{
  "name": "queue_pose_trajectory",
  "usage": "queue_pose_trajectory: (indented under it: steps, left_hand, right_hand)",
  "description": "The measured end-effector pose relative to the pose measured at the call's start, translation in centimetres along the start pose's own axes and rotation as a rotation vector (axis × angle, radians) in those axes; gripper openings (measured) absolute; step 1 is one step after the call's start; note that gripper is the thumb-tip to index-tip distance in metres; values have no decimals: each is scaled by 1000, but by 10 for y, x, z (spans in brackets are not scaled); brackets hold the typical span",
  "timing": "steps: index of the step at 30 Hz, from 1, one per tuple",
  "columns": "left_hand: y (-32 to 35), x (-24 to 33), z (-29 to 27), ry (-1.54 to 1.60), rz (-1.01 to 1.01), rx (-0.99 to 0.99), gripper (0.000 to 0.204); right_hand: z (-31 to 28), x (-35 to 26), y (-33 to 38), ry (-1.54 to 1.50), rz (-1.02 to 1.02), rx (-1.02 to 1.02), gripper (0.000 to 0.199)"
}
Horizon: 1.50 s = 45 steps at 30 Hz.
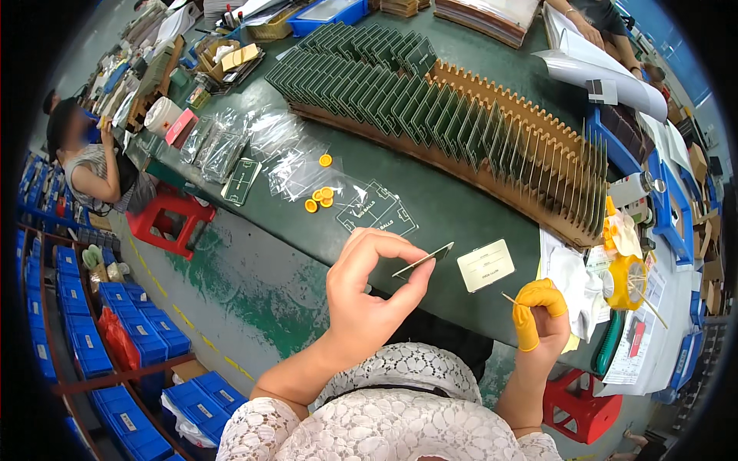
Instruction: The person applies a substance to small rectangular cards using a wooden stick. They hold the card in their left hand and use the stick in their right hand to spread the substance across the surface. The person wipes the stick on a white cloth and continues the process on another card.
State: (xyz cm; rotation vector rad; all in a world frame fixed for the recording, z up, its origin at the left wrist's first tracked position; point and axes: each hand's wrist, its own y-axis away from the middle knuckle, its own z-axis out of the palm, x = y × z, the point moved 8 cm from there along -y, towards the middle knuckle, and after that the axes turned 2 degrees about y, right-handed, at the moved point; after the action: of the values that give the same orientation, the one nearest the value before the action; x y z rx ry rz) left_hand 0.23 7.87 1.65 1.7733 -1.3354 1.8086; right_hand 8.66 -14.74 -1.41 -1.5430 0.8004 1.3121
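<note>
My left hand [369, 292] is closed, pinching a small thin plate [424, 261] by its edges between thumb and fingertips. The plate is tilted nearly edge-on, so little of its face shows. Yellow finger cots cover fingers of my right hand [540, 315], which is closed on a thin stick [507, 297] pointing up and left. Between the hands a cream rectangular plate [486, 266] with dark print lies on the green table [300, 230]. Left of it are dark green plates with white line drawings [377, 209], partly under clear plastic. Several yellow finger cots [323, 197] lie beside them.
A long wooden slotted rack [538, 115] holds rows of upright dark green plates [369, 84]. On the right are a yellow round container [626, 282], a white cloth [573, 284] and bottles [634, 187]. Clear plastic bags [269, 142] lie left. Other people work nearby.
</note>
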Motion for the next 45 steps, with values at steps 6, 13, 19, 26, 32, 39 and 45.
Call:
queue_pose_trajectory:
  steps: [6,13,19,26,32,39,45]
  left_hand:
    - [0,11,6,-79,83,-63,21]
    - [4,25,21,-224,266,-133,24]
    - [3,24,24,-198,204,-224,22]
    - [6,25,33,-211,190,-341,22]
    - [7,21,39,-152,122,-365,27]
    - [11,19,46,-201,135,-414,37]
    - [12,21,47,-145,173,-458,43]
  right_hand:
    - [-5,-1,2,-16,-25,18,17]
    - [-7,-2,3,-115,15,18,15]
    - [-6,-9,2,-152,31,38,15]
    - [-4,-30,-8,-100,-72,141,12]
    - [5,-38,-11,118,-195,12,7]
    - [38,-46,-12,482,-312,-214,40]
    - [46,-37,-13,436,-221,-312,45]
